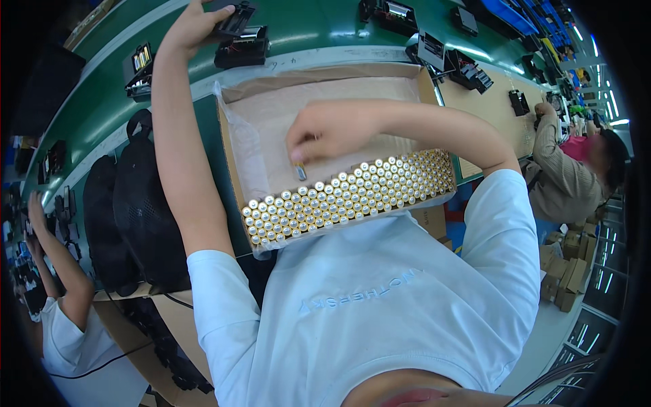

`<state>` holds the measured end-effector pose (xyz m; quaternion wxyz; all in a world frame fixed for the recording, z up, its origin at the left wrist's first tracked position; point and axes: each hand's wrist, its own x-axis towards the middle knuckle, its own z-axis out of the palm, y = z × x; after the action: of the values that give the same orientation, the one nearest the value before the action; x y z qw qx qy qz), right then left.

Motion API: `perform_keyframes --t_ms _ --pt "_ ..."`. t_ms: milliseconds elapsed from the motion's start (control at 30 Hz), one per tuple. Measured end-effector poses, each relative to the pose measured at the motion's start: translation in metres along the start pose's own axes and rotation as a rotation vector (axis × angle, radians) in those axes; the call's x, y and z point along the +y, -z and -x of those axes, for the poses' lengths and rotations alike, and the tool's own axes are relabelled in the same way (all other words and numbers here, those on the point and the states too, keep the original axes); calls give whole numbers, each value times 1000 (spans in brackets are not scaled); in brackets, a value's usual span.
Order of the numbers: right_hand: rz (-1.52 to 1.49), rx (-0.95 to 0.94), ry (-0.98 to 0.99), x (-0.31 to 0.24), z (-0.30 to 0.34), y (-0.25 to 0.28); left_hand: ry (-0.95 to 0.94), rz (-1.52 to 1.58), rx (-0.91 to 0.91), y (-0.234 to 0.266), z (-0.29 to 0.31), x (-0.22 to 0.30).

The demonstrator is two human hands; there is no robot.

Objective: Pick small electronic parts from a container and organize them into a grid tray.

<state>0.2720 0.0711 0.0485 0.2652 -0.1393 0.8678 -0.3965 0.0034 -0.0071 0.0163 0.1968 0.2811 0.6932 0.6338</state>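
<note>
My right hand [325,132], partly blurred, is over the open cardboard box [227,152] and pinches a small cylindrical battery [300,171] that tilts downward from its fingertips. Just below it, batteries [346,197] stand upright in tight rows along the near side of the box, their metal ends facing up. At the top left my left hand [195,28] reaches onto the green work surface and grips a black plastic cover [236,22]. That cover is above a black battery-powered device [242,49] with an open compartment; the contact between them is hard to make out.
More black devices, several opened, lie along the green surface [305,24], one device [140,68] to the left. Black bags [146,203] are beside my left arm. One co-worker [569,169] sits at right; another person's arm [64,271] shows at left. Cartons [566,271] are stacked on the right.
</note>
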Motion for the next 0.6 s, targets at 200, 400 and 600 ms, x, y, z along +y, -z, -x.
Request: perform_keyframes --t_ms 200,400,600 --pt "-185 738 -117 6 -29 83 92 172 -155 5 -1 1" --pt "-200 1014 -150 36 -69 141 46 210 -100 -12 -20 30" --pt "327 1082 -101 45 -90 149 107 296 -10 -32 -5 20"
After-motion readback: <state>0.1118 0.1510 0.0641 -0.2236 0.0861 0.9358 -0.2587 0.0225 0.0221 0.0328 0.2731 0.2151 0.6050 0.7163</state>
